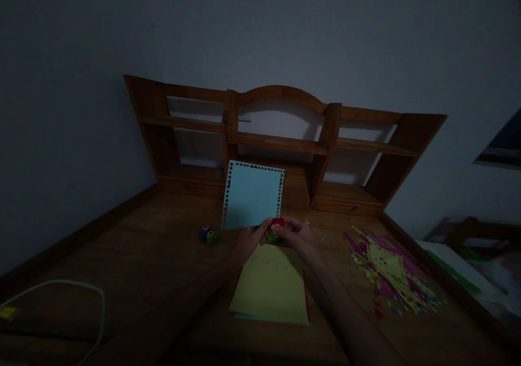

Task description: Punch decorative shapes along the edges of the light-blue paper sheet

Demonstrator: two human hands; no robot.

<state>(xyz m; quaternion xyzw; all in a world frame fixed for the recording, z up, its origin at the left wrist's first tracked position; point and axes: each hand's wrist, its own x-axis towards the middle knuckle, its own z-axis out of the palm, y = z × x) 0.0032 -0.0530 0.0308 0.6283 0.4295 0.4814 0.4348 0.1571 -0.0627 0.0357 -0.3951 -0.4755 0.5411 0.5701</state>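
Both hands meet in front of me over the far end of a yellow paper sheet [272, 290]. Between their fingers is a small red object [278, 222], apparently a craft punch. My left hand [253, 238] pinches it from the left, and my right hand [296, 232] grips its right side. Just below it a green piece [272, 237] shows, partly hidden by the fingers; I cannot tell whether it is held. Tiny blue bits lie on the yellow sheet. Behind the hands a pale blue sheet [254, 195] leans upright, with a border of small heart and star shapes.
Left of the hands sit a rounded purple piece [202, 234] and a green one [213, 238] with white round tops. Pink and yellow paper strips [391, 268] are heaped at the right. A wooden shelf [280, 143] stands behind; a white cable [101, 301] curves at lower left.
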